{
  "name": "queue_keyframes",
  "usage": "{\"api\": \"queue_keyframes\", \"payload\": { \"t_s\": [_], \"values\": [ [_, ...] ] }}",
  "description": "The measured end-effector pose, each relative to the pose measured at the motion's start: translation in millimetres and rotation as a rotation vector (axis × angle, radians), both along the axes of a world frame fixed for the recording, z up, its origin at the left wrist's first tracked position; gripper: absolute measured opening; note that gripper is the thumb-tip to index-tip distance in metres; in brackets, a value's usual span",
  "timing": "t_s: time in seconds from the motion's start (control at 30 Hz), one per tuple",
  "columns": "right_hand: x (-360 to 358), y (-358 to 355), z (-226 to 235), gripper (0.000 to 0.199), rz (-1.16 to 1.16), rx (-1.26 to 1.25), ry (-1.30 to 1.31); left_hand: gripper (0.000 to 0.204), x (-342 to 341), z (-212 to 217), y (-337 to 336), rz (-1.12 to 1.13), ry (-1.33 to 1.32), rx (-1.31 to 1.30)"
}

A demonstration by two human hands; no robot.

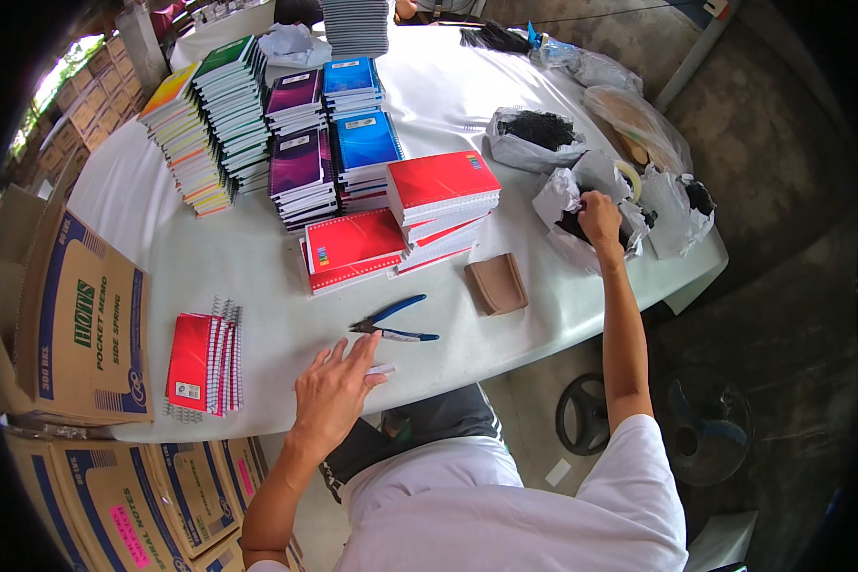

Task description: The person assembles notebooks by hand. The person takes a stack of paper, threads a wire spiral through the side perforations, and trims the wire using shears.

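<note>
My left hand (334,396) is at the table's front edge, closed around a thin, white-edged notebook (381,370) seen almost edge-on. Its index fingertip comes close to blue-handled pliers (396,319) lying on the table. My right hand (601,221) reaches into a white plastic bag (555,198) of black binding coils; its fingers curl down, and what they grip is hidden. Red notebooks (357,240) are stacked ahead of my hands. At left lies a smaller pile of red notebooks (195,357) with wire spirals along them. A brown open-sided holder (496,283) sits right of the pliers.
Purple (302,160), blue (367,140), green (229,59) and yellow notebooks (172,91) stand stacked at the back left. Other bags of black coils (536,129) and a tape roll (629,179) surround my right hand. Cardboard boxes (91,324) stand at left; a fan (710,431) is below right.
</note>
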State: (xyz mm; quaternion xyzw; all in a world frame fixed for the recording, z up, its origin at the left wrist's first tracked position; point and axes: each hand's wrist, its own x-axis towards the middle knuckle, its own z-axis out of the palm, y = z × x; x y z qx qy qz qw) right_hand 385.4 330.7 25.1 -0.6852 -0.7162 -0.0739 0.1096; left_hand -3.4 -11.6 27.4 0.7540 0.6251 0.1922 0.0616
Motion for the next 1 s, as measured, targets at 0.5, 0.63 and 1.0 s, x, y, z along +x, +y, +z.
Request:
{"api": "queue_keyframes", "payload": {
  "t_s": [0.5, 0.63, 1.0],
  "values": [
    [-157.3, -216.1, 26.4, 0.025, 0.975, -0.176, 0.737, 0.056, 4.9, -3.0, 2.3, 0.085, 0.086, 0.042],
    [-179.0, -242.6, 2.2, 0.03, 0.817, -0.453, 0.94, 0.056, 6.1, -1.2, 1.4, 0.084, 0.107, 0.042],
    [-187.8, -236.9, -16.4, 0.03, 0.99, -0.312, 0.964, 0.056, 1.5, -8.0, 2.5, 0.054, 0.077, 0.017]
  ]
}}
